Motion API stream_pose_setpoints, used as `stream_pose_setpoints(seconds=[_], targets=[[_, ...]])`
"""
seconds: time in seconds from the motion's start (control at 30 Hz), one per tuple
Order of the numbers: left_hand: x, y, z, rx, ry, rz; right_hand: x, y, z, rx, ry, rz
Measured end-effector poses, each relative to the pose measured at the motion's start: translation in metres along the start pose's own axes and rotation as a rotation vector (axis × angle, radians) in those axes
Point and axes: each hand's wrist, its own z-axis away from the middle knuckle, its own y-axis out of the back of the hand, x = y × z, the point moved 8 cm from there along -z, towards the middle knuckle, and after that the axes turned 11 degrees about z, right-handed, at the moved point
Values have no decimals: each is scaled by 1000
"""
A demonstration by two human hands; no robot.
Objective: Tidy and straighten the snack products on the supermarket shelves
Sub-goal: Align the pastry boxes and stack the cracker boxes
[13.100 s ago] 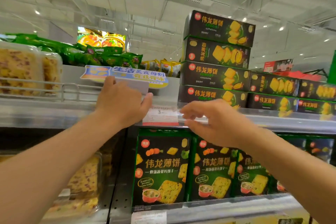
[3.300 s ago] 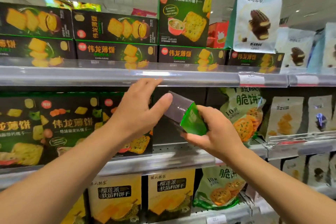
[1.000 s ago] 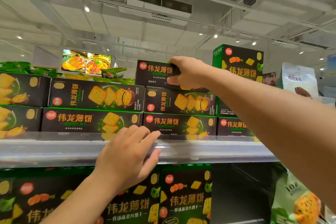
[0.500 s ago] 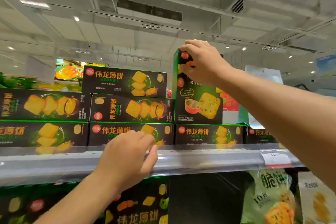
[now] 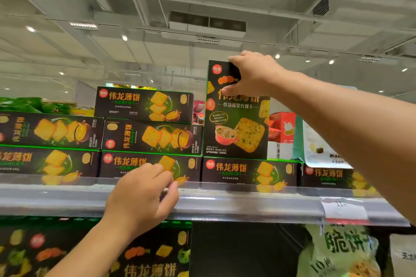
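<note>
Top shelf rail runs full width, flat cracker boxes stacked along it. Upright cracker box stands on the bottom-row box, right of the stack. My right hand clamps its top right corner, thumb on front. My left hand rests on the rail, fingers loosely curled, holding nothing.

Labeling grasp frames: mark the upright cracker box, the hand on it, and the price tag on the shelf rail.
upright cracker box (image 5: 238, 135), head view, lower front face by the cracker picture
right hand (image 5: 254, 74), head view, back of the hand
price tag (image 5: 343, 208), head view, middle of the white label
</note>
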Motion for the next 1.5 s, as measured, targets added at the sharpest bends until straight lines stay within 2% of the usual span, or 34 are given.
stream_pose_setpoints(seconds=[0.17,0.33,0.63,0.77,0.9,1.03,1.33,1.5], targets=[[0,1,0,24,4,12,4,17,1,55,-8,-23],[0,2,1,27,9,26,4,30,15,-59,-65,-164],[-2,1,-1,-16,25,8,-23,81,65,136,-22,63],[-3,-2,-3,-47,30,-10,-31,108,97,148,-37,49],[-5,-4,-6,-57,64,3,-42,118,148,129,-42,-71],[2,-3,-8,-44,59,-18,-69,95,211,138,-7,-100],[3,-6,-1,-43,-2,-63,-125,-17,301,125,-43,-74],[2,-8,0,-17,-10,-92,-131,-68,319,27,-42,-69]])
